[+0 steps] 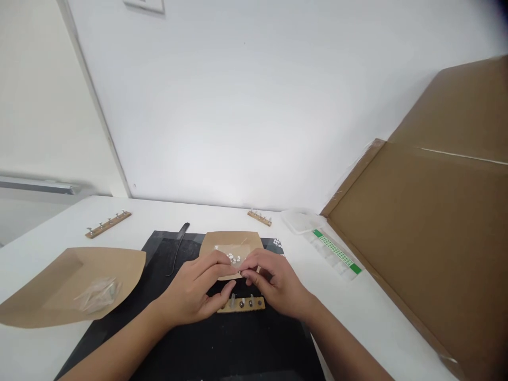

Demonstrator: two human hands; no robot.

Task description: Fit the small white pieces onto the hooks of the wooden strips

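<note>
My left hand [200,288] reaches over the black mat [190,349], thumb and fingers apart, its fingertips close to those of my right hand. My right hand [273,278] has thumb and index finger pinched on something small at the near edge of a small brown paper tray [232,239]. White round pieces [235,259] lie in that tray. Below my hands, a cork-coloured strip [257,304] rests on the mat, with small dark round holders and clear upright pieces on it. My left thumb is just above its left end.
A larger brown tray [43,280] holding a clear plastic bag [101,293] is at left. A black curved tool [178,246] lies on the mat. Two more strips [108,225] [259,217], a green-and-white packet [337,251] and tall cardboard [432,227] stand beyond.
</note>
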